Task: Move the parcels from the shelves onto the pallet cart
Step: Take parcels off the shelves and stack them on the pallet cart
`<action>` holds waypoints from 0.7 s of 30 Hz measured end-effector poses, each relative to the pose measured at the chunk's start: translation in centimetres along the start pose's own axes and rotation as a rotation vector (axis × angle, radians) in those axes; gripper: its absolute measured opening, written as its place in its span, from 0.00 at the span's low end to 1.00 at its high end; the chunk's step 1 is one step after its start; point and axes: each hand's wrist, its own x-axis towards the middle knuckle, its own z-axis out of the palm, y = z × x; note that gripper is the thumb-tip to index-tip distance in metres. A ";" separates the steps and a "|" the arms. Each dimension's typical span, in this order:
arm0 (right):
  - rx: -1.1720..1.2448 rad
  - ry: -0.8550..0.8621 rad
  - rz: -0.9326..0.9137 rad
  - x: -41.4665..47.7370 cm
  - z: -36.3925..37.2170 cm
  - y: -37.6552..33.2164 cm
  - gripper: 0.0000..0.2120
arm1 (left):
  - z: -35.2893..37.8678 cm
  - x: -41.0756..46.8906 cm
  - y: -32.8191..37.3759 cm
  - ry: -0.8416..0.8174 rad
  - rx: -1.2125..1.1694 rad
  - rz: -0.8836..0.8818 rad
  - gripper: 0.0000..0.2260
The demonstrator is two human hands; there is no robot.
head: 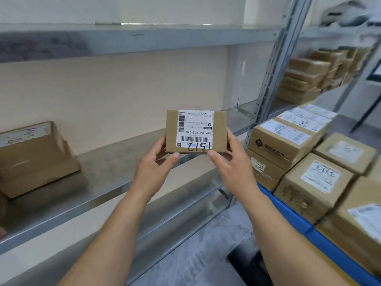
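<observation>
Holding a small brown parcel point(195, 132) up in front of the rack, the left hand point(158, 162) grips its lower left corner and the right hand point(231, 162) its lower right corner, thumbs pressed along the bottom edge and fingers curled behind. The parcel hangs clear of the middle shelf point(115, 168), its white label upside down with a handwritten number. A grey perforated upright point(272, 79) rises just right of the parcel, between it and the nearest stacked boxes as the head camera sees them. An upper shelf point(123, 38) runs across above. Far left on the middle shelf sits a blurred cardboard box point(35, 157), well apart from the hands. At the right, the pallet cart point(288, 213) with its blue rim carries labelled brown boxes point(313, 186) packed side by side and at least two high; one lower box is marked 705. Beyond the upright, another rack holds stacked cartons point(309, 79), blurred.
</observation>
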 end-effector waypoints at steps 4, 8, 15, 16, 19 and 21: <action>-0.005 0.108 0.021 0.4 -2.4 1.1 0.34 | 3.0 2.0 0.6 -0.061 0.004 0.030 0.25; -0.004 0.217 0.066 1.8 -4.6 2.3 0.37 | 6.1 4.5 1.4 -0.130 -0.016 0.070 0.24; -0.091 0.432 0.080 5.4 -9.7 3.7 0.36 | 12.2 10.6 3.6 -0.326 -0.116 0.161 0.21; -0.099 0.463 0.077 6.0 -10.6 3.8 0.35 | 13.2 11.5 4.0 -0.354 -0.128 0.171 0.21; -0.122 0.548 0.070 7.3 -13.0 3.9 0.34 | 16.2 14.3 5.3 -0.408 -0.129 0.216 0.20; -0.131 0.598 0.080 8.1 -14.5 4.0 0.31 | 18.1 16.0 6.4 -0.454 -0.133 0.248 0.19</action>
